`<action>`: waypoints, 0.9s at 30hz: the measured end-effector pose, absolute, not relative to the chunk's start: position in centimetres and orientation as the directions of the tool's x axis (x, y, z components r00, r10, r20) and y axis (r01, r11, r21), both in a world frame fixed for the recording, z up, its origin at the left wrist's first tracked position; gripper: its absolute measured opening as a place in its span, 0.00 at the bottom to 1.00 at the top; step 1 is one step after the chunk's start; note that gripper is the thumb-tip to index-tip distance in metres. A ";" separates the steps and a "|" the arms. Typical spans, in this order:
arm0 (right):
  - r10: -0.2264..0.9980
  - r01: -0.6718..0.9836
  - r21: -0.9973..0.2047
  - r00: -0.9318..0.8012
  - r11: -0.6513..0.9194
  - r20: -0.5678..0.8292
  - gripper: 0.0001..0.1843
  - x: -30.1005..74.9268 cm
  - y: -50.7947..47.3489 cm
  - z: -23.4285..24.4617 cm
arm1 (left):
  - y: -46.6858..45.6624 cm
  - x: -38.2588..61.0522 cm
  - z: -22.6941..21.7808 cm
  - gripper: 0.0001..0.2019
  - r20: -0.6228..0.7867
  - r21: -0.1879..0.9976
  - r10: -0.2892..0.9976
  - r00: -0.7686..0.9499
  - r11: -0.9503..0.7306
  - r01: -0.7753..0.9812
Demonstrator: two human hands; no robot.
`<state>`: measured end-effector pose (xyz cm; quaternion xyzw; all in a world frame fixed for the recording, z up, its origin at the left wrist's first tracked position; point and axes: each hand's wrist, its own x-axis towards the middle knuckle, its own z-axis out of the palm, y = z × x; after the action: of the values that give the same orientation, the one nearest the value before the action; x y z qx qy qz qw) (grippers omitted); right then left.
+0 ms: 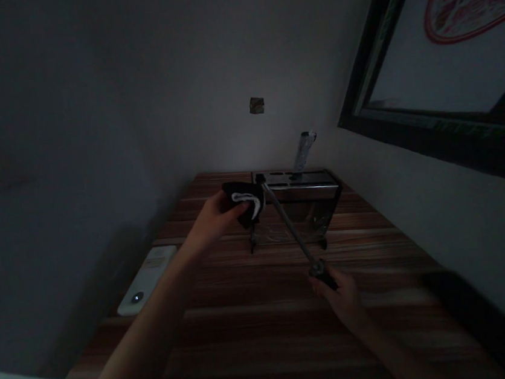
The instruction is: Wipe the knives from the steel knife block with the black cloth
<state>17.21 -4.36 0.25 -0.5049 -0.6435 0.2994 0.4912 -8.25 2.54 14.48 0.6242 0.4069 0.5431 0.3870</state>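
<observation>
My left hand (219, 214) is closed on a folded black cloth (248, 197) with a white edge, held up in front of the rack. In my right hand (341, 295) is the black handle of a sharpening steel (289, 225), its long grey rod slanting up and left. The rod's far end lies beside the cloth; whether they touch I cannot tell. Behind both hands stands a knife rack (314, 192) with a slotted metal top and a see-through front. A handle wrapped in clear plastic (304, 152) sticks up from one of its slots.
The wood-striped table (251, 335) runs back to the wall. A white flat box (148, 280) with a round metallic spot lies at its left edge. A dark long object (481, 315) is at the right. A framed picture (442, 52) hangs on the right wall.
</observation>
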 end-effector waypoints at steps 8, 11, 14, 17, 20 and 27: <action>0.942 0.123 -0.935 -0.101 0.331 0.320 0.14 17.1 -4.6 0.7 | 1.4 -4.8 12.6 0.16 0.150 0.972 0.878 0.455 -0.215 0.094; 0.947 0.075 -0.950 -0.138 0.303 0.291 0.17 17.0 -4.7 0.6 | 1.1 -3.8 11.9 0.14 0.138 0.976 0.828 0.543 -0.207 0.068; 0.942 0.025 -0.961 -0.204 0.277 0.266 0.19 16.9 -4.9 0.5 | 0.7 -2.9 11.3 0.14 0.146 0.974 0.784 0.603 -0.220 0.051; 0.930 0.005 -0.964 -0.266 0.265 0.254 0.20 16.8 -5.1 0.4 | 0.3 -2.1 10.6 0.14 0.150 0.977 0.776 0.612 -0.210 0.026; 0.928 0.048 -0.962 -0.280 0.268 0.244 0.21 16.6 -5.2 0.3 | -0.2 -1.4 10.0 0.14 0.127 0.981 0.772 0.623 -0.189 0.035; 0.924 0.242 -0.909 -0.264 0.340 0.276 0.22 16.5 -4.8 0.2 | -1.1 -0.2 8.5 0.18 0.071 0.958 0.878 0.473 -0.192 0.213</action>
<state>16.46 -4.82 0.21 -0.4209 -0.6923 0.3908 0.4367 -0.15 -1.10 8.47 0.6971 0.3913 0.3319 0.5007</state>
